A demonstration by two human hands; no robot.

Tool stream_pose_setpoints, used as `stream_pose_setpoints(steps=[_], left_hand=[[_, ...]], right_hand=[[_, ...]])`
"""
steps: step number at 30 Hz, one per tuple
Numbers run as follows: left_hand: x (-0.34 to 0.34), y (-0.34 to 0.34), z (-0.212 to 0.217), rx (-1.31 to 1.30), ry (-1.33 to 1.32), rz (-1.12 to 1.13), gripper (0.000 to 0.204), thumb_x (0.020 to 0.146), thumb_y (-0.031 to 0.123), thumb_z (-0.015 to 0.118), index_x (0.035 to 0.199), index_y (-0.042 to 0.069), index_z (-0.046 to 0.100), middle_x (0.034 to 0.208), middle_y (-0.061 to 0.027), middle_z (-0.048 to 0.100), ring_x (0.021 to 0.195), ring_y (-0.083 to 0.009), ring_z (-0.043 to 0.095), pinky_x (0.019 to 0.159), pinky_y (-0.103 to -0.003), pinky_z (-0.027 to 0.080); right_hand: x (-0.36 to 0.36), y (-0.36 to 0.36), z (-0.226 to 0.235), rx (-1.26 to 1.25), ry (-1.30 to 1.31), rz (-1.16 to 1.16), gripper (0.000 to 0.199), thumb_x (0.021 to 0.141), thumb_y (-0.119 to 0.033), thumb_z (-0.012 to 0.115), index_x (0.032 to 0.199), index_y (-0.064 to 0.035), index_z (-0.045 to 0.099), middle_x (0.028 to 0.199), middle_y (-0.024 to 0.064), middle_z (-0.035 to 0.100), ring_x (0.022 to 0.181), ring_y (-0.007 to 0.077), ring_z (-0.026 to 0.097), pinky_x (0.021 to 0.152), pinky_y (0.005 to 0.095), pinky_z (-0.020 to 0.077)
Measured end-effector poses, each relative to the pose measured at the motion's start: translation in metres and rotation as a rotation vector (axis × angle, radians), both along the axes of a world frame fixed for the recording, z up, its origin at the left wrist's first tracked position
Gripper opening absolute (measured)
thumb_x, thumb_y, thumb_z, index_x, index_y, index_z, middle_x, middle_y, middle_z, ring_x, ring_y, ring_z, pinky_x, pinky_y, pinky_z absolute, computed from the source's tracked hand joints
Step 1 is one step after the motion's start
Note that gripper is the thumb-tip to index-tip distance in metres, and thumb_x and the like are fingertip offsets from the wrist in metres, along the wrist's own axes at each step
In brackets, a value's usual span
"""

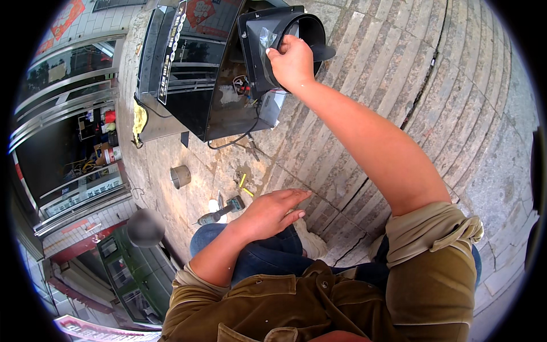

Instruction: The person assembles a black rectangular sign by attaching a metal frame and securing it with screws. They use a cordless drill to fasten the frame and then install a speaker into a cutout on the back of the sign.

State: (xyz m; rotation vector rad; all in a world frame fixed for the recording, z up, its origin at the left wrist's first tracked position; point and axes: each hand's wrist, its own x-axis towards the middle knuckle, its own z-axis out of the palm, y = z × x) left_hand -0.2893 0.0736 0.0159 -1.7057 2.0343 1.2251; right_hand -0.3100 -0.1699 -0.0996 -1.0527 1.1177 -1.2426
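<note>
My right hand (293, 62) reaches out to a black duct collar (263, 71) with a round outlet and a square flange. Its fingers are curled closed over the round rim, and the fingertips are partly hidden. A piece of clear film (266, 37) shows beside the thumb. The collar is up against a black, glossy range hood (196, 68) lying on the ground, with loose wires (242, 85) visible in its open side. My left hand (270, 214) is over my bent knee, empty, with fingers stretched out. Just beside it lies a cordless drill (212, 218).
On the paving stand a metal cup (180, 176) and a white round item (213, 204). Yellow strips (244, 181) lie near my left hand. A black cable (231, 145) curves from the hood. Yellow cloth (139, 118) lies at the hood's far side. Shopfronts and a green vehicle (128, 273) are at left.
</note>
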Motion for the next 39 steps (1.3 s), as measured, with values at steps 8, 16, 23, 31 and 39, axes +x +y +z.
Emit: stream_pose_setpoints(steps=[8,16,23,31,39], left_hand=[[0.005,0.002,0.000,0.034,-0.004,0.017,0.043,0.091,0.020,0.057,0.131,0.009,0.049,0.125,-0.0142,0.056,0.114,-0.0331,0.054,0.095,-0.039,0.046],[0.009,-0.001,0.002,0.067,-0.004,0.073,0.042,0.090,0.019,0.059,0.130,0.007,0.051,0.124,-0.0150,0.057,0.114,-0.0337,0.054,0.095,-0.039,0.046],[0.017,0.004,-0.005,0.107,-0.001,0.143,0.041,0.090,0.018,0.059,0.129,0.006,0.052,0.124,-0.0172,0.057,0.113,-0.0346,0.055,0.094,-0.038,0.046],[0.024,-0.002,-0.013,0.147,-0.003,0.171,0.040,0.092,0.019,0.058,0.129,0.006,0.051,0.124,-0.0174,0.056,0.113,-0.0348,0.055,0.094,-0.038,0.045],[0.044,-0.016,-0.020,-0.189,-0.085,0.299,0.036,0.086,0.008,0.061,0.122,0.002,0.056,0.119,-0.0171,0.060,0.113,-0.0342,0.056,0.097,-0.039,0.044]], right_hand=[[0.012,-0.003,0.003,0.044,-0.042,0.018,0.020,0.075,-0.009,0.071,0.069,0.0033,0.055,0.062,0.0084,0.060,0.055,0.0158,0.054,0.056,0.0318,0.0442],[0.024,-0.033,-0.009,0.302,-0.236,0.112,0.014,0.081,-0.007,0.068,0.078,0.0045,0.061,0.070,0.0055,0.062,0.062,0.0146,0.058,0.054,0.0301,0.0461],[0.047,-0.059,-0.017,0.413,-0.294,0.086,0.016,0.082,-0.007,0.068,0.077,0.0055,0.059,0.079,0.0095,0.062,0.069,0.0183,0.063,0.060,0.0326,0.0558],[0.077,-0.069,-0.029,0.397,-0.202,0.026,0.018,0.081,-0.008,0.070,0.076,0.0052,0.060,0.071,0.0095,0.061,0.064,0.0179,0.059,0.055,0.0323,0.0480],[0.090,-0.067,-0.027,0.394,-0.181,0.012,0.029,0.075,-0.014,0.072,0.092,0.0082,0.063,0.097,0.0232,0.065,0.092,0.0379,0.063,0.082,0.0363,0.0501]])
